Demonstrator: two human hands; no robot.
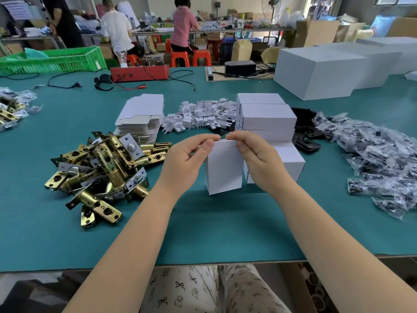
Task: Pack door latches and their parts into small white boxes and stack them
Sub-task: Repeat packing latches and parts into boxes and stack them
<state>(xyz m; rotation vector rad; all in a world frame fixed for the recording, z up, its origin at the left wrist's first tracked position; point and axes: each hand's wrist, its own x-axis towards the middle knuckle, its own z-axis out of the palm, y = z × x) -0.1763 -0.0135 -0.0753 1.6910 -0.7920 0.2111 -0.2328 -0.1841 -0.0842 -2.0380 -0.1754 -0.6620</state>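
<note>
A small white box (pixel 223 172) stands upright on the green table (pixel 203 222) in front of me. My left hand (pixel 187 161) grips its top left corner, thumb on the front face and fingers over the lid. My right hand (pixel 257 159) grips the top right corner the same way. Behind it rises a stack of closed white boxes (pixel 266 116), with one more box (pixel 291 161) beside my right hand. A heap of brass door latches (pixel 101 170) lies to the left.
Flat box blanks (pixel 140 116) and a pile of white card inserts (pixel 203 114) lie behind the latches. Black plates (pixel 304 134) and bagged parts (pixel 379 154) spread to the right. Large white cartons (pixel 327 68) stand at the back right. The table's front edge runs close to me.
</note>
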